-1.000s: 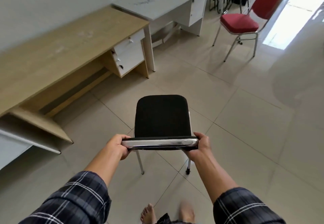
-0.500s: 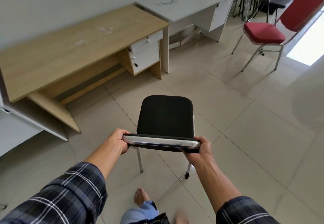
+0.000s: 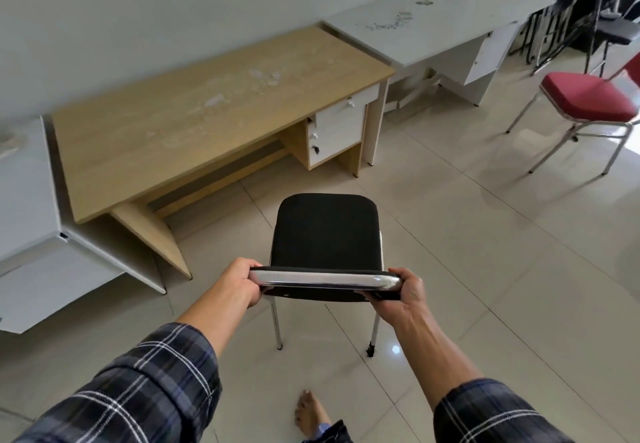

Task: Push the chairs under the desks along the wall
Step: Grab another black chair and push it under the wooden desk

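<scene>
A black chair (image 3: 325,231) with a chrome-edged backrest stands on the tiled floor in front of me. My left hand (image 3: 239,281) grips the left end of the backrest and my right hand (image 3: 403,292) grips the right end. A wooden desk (image 3: 194,106) with white drawers stands against the wall, ahead and to the left of the chair. A white desk (image 3: 440,16) follows it on the right. A red chair (image 3: 588,96) stands out on the floor at the right, away from the desks.
A grey-white desk (image 3: 24,200) sits at the left edge next to the wooden one. Dark metal chairs (image 3: 568,2) are stacked in the far right corner. My bare foot (image 3: 308,411) is on the tiles below the chair.
The view has swung left and nearer: the wooden desk now lies ahead of the black chair, and the red chair has slid to the right edge. Both hands keep their grip.
</scene>
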